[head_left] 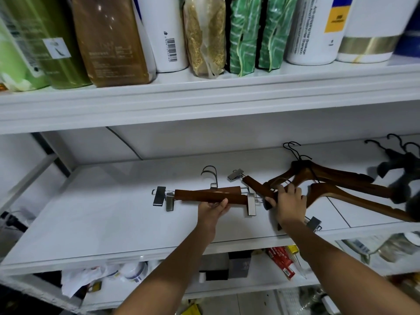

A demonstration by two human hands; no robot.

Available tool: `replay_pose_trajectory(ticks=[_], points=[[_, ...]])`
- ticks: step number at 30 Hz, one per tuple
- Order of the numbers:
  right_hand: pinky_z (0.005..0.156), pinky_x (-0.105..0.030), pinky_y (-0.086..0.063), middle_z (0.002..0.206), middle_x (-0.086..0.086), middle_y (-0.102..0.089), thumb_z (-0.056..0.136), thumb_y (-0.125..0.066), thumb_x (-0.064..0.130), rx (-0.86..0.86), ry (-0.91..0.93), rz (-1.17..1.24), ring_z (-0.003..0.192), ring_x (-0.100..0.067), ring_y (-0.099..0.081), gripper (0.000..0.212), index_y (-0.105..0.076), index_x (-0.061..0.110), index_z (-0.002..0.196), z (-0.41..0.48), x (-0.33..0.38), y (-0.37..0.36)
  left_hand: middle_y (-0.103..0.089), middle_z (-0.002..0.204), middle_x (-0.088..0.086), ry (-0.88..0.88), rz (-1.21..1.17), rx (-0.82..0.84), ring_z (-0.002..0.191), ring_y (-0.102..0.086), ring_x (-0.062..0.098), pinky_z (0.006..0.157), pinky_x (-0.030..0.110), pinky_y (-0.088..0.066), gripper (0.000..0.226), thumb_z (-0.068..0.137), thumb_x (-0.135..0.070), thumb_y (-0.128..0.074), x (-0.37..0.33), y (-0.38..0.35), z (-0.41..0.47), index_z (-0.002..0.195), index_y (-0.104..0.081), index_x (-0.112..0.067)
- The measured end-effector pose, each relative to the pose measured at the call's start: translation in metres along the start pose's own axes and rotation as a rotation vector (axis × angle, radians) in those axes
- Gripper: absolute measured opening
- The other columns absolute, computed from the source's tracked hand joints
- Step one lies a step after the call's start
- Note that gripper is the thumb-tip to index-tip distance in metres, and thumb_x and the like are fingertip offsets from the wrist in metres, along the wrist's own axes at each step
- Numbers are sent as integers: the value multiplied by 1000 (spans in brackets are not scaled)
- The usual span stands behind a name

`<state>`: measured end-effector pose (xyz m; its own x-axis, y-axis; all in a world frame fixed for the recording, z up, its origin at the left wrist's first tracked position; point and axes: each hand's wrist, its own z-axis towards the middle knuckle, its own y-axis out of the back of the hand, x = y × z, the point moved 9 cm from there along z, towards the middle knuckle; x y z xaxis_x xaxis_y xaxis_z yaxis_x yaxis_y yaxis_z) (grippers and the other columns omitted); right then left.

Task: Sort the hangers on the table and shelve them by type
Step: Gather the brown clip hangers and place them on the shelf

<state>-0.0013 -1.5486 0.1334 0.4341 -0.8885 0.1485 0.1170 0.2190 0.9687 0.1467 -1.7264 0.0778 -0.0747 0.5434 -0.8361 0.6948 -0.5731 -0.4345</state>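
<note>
my left fingers [222, 204] pinch the two stacked clip hangers [209, 196] lying at the middle of the shelf [102, 212]. my right fingers [283, 190] curl round a third clip hanger [254, 186], slanted, further toward the shelf's right beside the wooden coat hangers [345, 178]. black hangers [400, 169] sit at its far right. i seem to be grouping the clip type. next i'd swing the slanted one parallel onto the pair, keeping its hook from snagging.

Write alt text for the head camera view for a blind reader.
On a white shelf, the left hand grips two wooden clip hangers while the right hand grips a third, tilted clip hanger beside wooden coat hangers. Black hangers lie farther right.
</note>
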Motion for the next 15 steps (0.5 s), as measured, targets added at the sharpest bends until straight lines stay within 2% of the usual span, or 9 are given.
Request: replay_pose_trajectory(ticks=[2, 4, 6, 8, 11, 13, 15], points=[[98, -39, -37, 123, -9, -53, 97, -38, 43, -106, 137, 145, 117, -26, -46, 43, -53, 17, 126, 1, 17, 15, -61, 124, 20, 13, -2, 7, 103, -65, 32, 75, 23, -59, 42, 87, 3, -60, 1, -1, 1, 127, -46, 0], [99, -35, -39, 118, -3, -55, 96, -35, 43, -113, 308, 312, 114, -20, -50, 42, -54, 19, 126, -1, 44, 27, -61, 122, 20, 16, -9, 7, 98, -67, 29, 73, 22, -58, 40, 87, 3, -59, 0, -2, 1, 126, -47, 1], [102, -33, -38, 122, -1, -56, 95, -42, 46, -32, 451, 340, 116, -16, -50, 44, -51, 21, 130, -3, 74, 30, -60, 122, 22, -6, -36, 19, 92, -67, 25, 72, 21, -59, 40, 87, 5, -59, -1, -4, 3, 126, -48, 5], [105, -32, -35, 130, 2, -54, 92, -48, 52, 83, 568, 264, 120, -15, -47, 52, -47, 24, 135, -8, 100, 21, -60, 121, 26, -32, -42, 52, 93, -66, 24, 70, 21, -59, 40, 87, 6, -58, -2, -8, 4, 126, -47, 9], [107, -31, -31, 130, 1, -56, 91, -51, 47, 207, 609, 200, 122, -15, -46, 51, -47, 23, 136, -14, 117, 6, -61, 119, 29, -66, -8, 115, 97, -67, 26, 72, 20, -58, 38, 89, 3, -58, -4, -10, 2, 125, -48, 10], [106, -31, -30, 129, -1, -57, 93, -52, 42, 201, 601, 201, 123, -17, -47, 47, -49, 21, 135, -16, 122, 5, -63, 118, 26, -64, 8, 135, 100, -67, 25, 78, 23, -58, 37, 89, 0, -58, -6, -6, 3, 125, -49, 8], [105, -31, -29, 128, -3, -57, 93, -52, 41, 194, 608, 214, 123, -19, -46, 46, -49, 21, 135, -19, 128, 4, -65, 112, 20, -48, 60, 128, 93, -69, 19, 79, 25, -58, 37, 91, -7, -57, -8, 2, 2, 125, -49, 5]])
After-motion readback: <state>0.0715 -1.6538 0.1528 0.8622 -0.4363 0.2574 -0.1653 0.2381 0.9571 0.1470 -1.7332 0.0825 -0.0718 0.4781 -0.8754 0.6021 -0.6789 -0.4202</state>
